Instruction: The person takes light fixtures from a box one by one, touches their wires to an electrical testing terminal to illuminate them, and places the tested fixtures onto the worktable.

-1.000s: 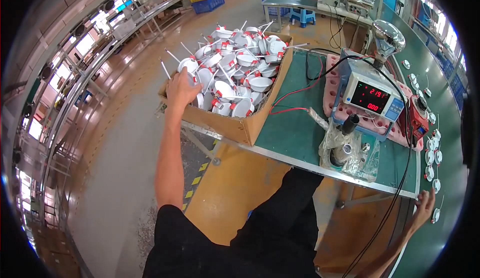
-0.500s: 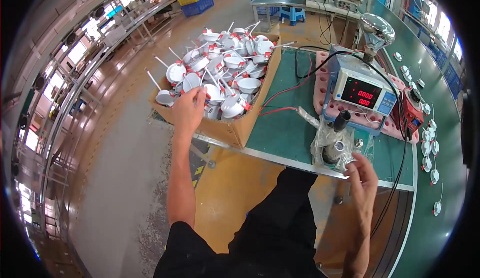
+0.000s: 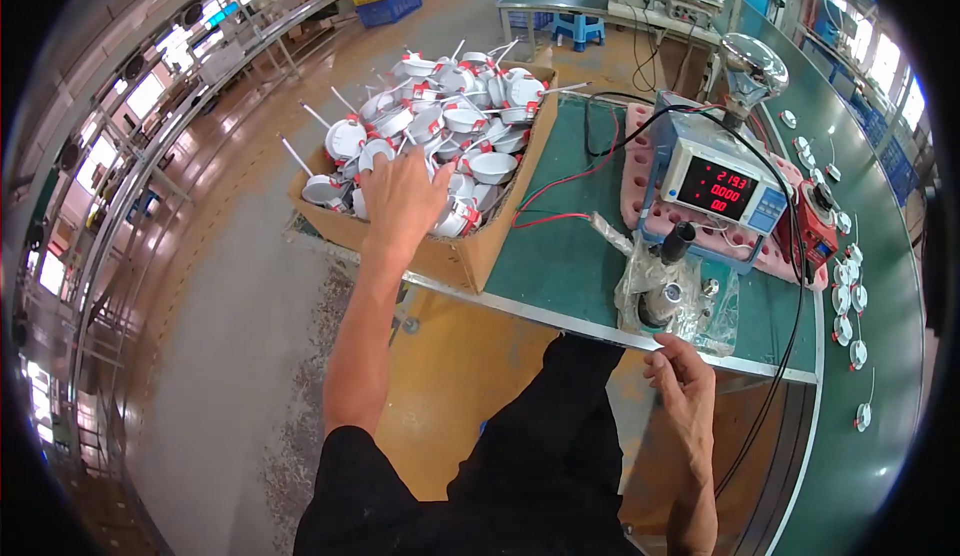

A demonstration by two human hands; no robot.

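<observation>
A cardboard box (image 3: 447, 261) on the left holds a heap of white round lamps (image 3: 493, 166) with red labels and short white stems or leads. My left hand (image 3: 402, 196) reaches down onto the near side of this heap. Its fingers are spread among the lamps, and the tips are partly hidden. By the table's front edge, my right hand (image 3: 688, 386) hovers with fingers loosely bent and nothing seen in it. Just beyond it stands a dark test fixture (image 3: 662, 303) wrapped in clear plastic, with a black cylindrical socket (image 3: 679, 240) on top.
A meter (image 3: 722, 188) with a red lit display rests on pink foam (image 3: 640, 171), beside a red device (image 3: 815, 221). Black and red cables cross the green table (image 3: 560, 256). To the right, a green conveyor (image 3: 890, 306) carries several lamps. A shiny bulb (image 3: 752, 66) stands behind the meter.
My left hand has moved slightly right over the heap, its fingers spreading. My right hand has shifted left along the table edge. The meter's display has changed from zeros to a reading.
</observation>
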